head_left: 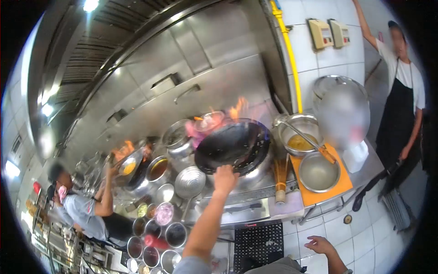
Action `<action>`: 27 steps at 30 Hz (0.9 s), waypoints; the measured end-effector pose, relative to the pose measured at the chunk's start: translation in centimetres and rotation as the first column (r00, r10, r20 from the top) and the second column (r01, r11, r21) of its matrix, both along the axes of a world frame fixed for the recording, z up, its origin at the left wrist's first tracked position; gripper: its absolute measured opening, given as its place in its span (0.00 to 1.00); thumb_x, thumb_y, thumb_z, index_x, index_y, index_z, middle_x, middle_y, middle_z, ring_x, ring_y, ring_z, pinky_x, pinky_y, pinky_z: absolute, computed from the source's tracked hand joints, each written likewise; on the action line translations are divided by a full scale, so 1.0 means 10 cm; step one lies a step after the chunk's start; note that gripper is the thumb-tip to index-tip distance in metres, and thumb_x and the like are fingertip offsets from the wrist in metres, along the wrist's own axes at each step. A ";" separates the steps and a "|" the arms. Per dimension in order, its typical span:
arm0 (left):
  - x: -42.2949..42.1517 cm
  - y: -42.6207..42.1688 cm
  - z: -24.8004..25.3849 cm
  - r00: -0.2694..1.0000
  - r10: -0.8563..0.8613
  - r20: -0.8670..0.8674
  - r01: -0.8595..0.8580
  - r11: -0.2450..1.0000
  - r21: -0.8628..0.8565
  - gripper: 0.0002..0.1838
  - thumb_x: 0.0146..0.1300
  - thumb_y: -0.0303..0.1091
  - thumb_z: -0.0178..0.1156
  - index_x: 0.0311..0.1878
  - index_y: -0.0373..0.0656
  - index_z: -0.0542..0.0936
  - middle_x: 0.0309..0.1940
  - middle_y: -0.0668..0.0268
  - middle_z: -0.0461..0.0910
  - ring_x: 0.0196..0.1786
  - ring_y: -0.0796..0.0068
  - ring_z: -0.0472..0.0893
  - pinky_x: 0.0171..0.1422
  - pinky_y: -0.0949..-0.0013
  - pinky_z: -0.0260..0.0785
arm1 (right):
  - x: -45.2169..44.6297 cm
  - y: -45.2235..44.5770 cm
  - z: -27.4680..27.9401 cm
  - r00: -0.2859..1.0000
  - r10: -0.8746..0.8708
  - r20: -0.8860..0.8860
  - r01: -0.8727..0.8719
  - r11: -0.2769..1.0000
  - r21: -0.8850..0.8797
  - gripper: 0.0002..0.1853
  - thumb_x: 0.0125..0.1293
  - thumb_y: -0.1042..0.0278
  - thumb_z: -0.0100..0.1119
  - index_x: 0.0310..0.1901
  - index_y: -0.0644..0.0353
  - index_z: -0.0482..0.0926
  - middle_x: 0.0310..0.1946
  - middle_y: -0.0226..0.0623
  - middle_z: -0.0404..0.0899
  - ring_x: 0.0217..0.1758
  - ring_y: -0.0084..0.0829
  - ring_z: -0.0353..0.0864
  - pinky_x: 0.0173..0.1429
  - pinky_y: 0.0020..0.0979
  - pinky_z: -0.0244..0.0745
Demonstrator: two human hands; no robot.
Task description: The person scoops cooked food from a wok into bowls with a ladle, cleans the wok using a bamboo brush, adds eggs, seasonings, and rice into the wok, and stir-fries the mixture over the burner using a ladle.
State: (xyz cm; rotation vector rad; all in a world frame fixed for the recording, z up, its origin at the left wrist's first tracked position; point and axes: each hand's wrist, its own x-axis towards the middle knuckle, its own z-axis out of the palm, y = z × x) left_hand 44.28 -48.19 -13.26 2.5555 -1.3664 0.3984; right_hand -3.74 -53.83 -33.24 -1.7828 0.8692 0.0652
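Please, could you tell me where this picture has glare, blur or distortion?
Head view: white glare around the lamps at the left, softer reflections on the steel wall; head view: curved, fisheye-like distortion inside black corners; head view: a blurred patch hides part of the round metal piece, while the wok and left hand look clearer.

1. Left sleeve: grey, short, near 6:30.
2. Top: grey, creased, 5 o'clock.
3. Left hand: bare, 6 o'clock.
4. Right hand: bare, 4:30.
5. Forearms: both bare.
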 end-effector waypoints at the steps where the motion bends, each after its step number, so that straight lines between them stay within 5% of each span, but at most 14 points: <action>1: -0.03 0.04 0.00 0.999 -0.049 0.005 0.049 0.983 -0.177 0.18 0.54 0.43 0.66 0.42 0.41 0.79 0.41 0.59 0.79 0.50 0.55 0.76 0.49 0.52 0.69 | -0.17 0.02 -0.02 0.997 -0.056 -0.053 0.055 0.998 -0.008 0.34 0.55 0.43 0.67 0.56 0.61 0.77 0.38 0.47 0.85 0.41 0.39 0.85 0.48 0.35 0.79; 9: 0.07 0.07 0.21 0.994 -0.100 -0.040 0.086 0.958 -0.273 0.12 0.55 0.37 0.67 0.36 0.39 0.81 0.36 0.55 0.81 0.44 0.52 0.77 0.49 0.54 0.70 | -0.51 0.13 -0.36 0.957 -0.129 -0.258 0.122 0.992 -0.044 0.35 0.55 0.42 0.66 0.56 0.64 0.77 0.37 0.49 0.85 0.41 0.41 0.85 0.49 0.36 0.78; 18: 0.41 -0.07 -0.48 0.971 -0.069 -0.230 0.009 0.968 -0.252 0.12 0.61 0.38 0.60 0.37 0.38 0.82 0.38 0.50 0.81 0.47 0.49 0.79 0.53 0.53 0.70 | 0.03 0.36 -0.42 0.948 -0.029 -0.317 0.060 0.994 0.091 0.37 0.59 0.42 0.63 0.60 0.66 0.73 0.38 0.50 0.84 0.40 0.37 0.86 0.48 0.35 0.78; 25: 0.47 -0.11 -0.55 0.977 -0.074 -0.198 0.042 0.986 -0.162 0.11 0.62 0.37 0.57 0.36 0.37 0.80 0.39 0.51 0.81 0.48 0.51 0.79 0.54 0.53 0.70 | -0.36 0.66 -1.15 0.908 -0.231 -0.349 0.335 0.901 0.276 0.32 0.62 0.51 0.62 0.59 0.71 0.71 0.38 0.49 0.84 0.35 0.37 0.87 0.34 0.34 0.83; 27: 0.46 -0.11 -0.46 0.953 -0.032 -0.301 0.028 0.999 -0.019 0.14 0.62 0.37 0.57 0.44 0.35 0.79 0.47 0.48 0.79 0.53 0.50 0.77 0.60 0.54 0.68 | -0.62 0.80 -1.30 0.898 -0.274 -0.344 0.400 0.833 0.382 0.29 0.64 0.55 0.60 0.56 0.74 0.72 0.40 0.49 0.83 0.34 0.38 0.87 0.32 0.37 0.83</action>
